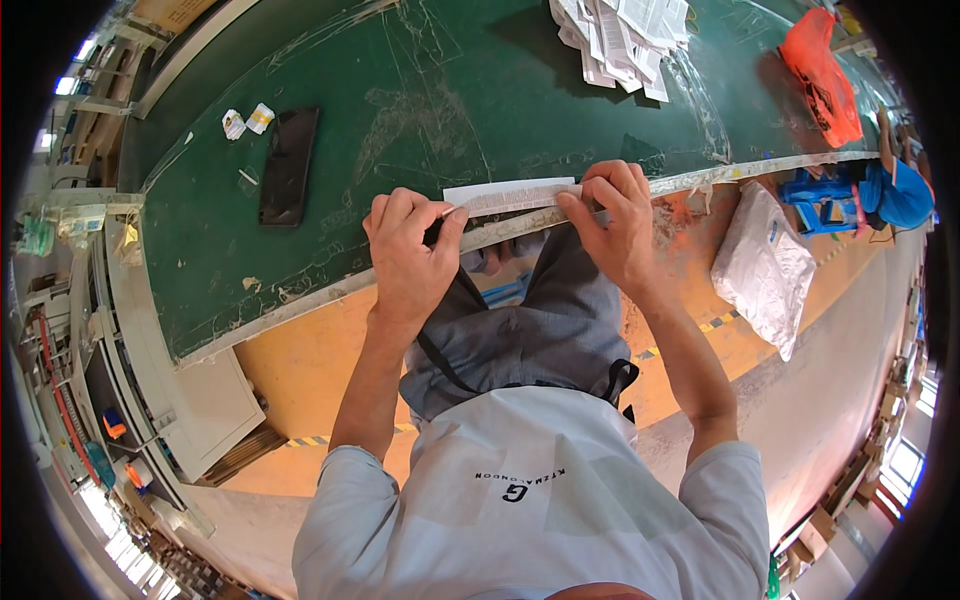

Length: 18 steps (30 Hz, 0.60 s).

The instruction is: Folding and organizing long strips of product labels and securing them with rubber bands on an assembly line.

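Between my two hands, at the near edge of the green-topped table, stretches a narrow strip of folded printed paper. My left hand pinches its left end between thumb and fingers. At the other end, my right hand grips the paper the same way, thumb below and fingers curled above. Farther back on the table lies a loose pile of printed paper sheets, fanned out and overlapping.
Left on the table lie a dark flat phone-like slab and two small crumpled wrappers. A red plastic bag sits at the far right. Below it, a silvery-white sack rests beyond the table edge, near a person in blue.
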Available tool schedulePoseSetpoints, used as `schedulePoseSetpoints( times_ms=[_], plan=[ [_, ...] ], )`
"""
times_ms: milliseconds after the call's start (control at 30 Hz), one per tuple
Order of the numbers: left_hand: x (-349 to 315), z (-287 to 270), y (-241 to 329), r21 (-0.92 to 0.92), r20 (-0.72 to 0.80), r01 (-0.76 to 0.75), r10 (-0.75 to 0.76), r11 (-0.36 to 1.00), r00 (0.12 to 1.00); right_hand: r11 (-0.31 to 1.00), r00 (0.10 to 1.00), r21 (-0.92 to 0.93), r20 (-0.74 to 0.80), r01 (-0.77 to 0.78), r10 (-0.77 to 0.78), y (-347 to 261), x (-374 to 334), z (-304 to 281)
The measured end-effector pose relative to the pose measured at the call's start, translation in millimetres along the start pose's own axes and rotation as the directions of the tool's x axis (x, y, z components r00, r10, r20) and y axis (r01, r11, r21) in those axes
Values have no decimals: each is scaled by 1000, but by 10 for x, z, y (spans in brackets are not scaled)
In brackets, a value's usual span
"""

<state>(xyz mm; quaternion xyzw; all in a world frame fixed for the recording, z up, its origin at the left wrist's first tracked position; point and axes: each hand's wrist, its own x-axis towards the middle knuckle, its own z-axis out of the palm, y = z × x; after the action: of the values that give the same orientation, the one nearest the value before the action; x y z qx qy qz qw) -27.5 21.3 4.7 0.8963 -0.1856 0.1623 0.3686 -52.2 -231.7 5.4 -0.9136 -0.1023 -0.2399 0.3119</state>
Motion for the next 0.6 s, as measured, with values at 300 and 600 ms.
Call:
schedulePoseSetpoints(
  times_ms=[300,600],
  plan=[
    [93,40,73,137,12,78,-80,988,997,994,991,-19,-87,-106,104,-65,8,124],
    [134,33,64,156,35,96,-103,983,994,992,990,-27,-84,-120,118,-101,52,86]
  ],
)
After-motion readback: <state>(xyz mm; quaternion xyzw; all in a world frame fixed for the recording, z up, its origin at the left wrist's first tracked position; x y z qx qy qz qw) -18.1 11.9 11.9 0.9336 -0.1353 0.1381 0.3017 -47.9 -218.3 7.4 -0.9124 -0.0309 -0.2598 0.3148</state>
